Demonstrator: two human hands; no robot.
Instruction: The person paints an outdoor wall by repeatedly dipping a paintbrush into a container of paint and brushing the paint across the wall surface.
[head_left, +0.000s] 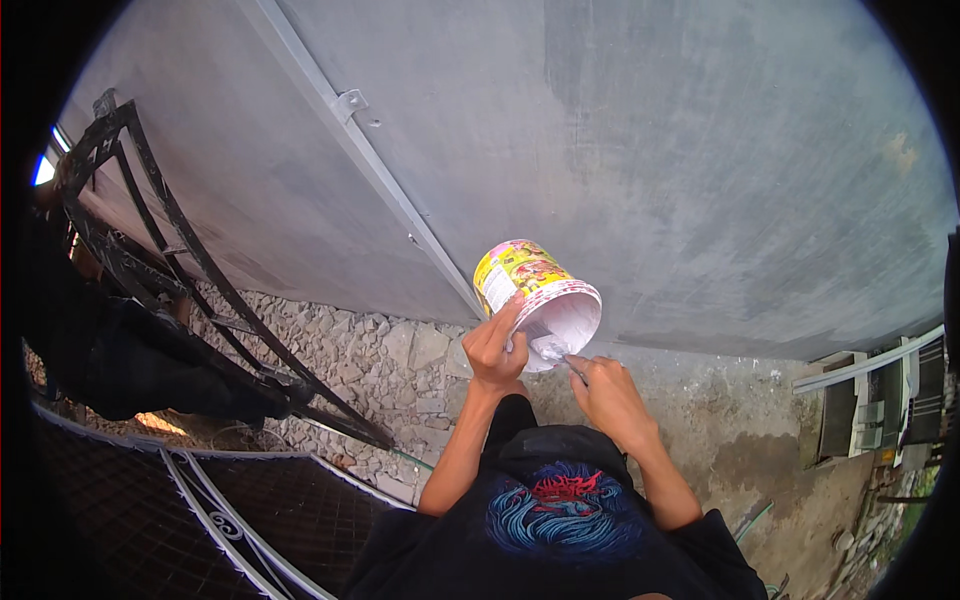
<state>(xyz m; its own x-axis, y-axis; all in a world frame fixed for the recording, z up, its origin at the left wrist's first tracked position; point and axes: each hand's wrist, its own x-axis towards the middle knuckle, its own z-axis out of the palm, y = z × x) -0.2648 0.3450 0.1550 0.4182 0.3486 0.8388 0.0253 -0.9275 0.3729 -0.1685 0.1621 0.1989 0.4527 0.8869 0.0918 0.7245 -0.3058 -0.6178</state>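
Note:
My left hand (495, 345) is closed on the rim of a yellow printed plastic bucket (515, 268), which is tipped so its mouth faces me. The bucket's inner wall is smeared white. In my right hand (608, 398), just below the mouth, is the handle of what looks like a putty knife (578, 371). Its blade end reaches inside the bucket, against a lump of white paste (550, 347). Part of the blade is hidden by the paste and my fingers.
A grey wall (700, 180) rises ahead, crossed by a slanting metal strip (370, 165). To the left, a person in dark clothes (140, 350) is beside a black ladder-like metal frame (240, 300). Rubble (350, 350) lies along the wall's foot; a metal gate (225, 520) is at lower left.

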